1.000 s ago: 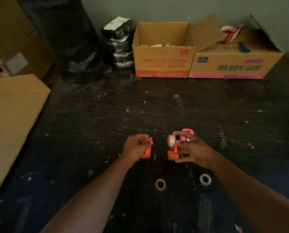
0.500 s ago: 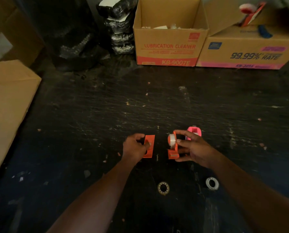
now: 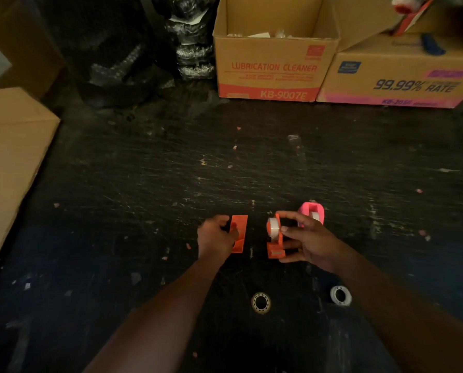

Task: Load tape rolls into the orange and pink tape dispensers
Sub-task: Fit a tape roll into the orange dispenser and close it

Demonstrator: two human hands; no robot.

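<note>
Fingers [image 3: 292,230] of our right hand [image 3: 308,243] pinch the orange dispenser body [image 3: 275,242] with its roll [image 3: 273,225], just before the pink dispenser [image 3: 311,212]. Left of it, our left hand [image 3: 217,236] has lowered the orange side cover [image 3: 238,234] to the desk [image 3: 171,184], still gripped; closing remains.

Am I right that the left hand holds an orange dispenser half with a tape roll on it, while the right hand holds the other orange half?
Not quite: in the head view the tape roll sits on the orange half held by the right hand. The left hand holds the bare orange half.
</note>
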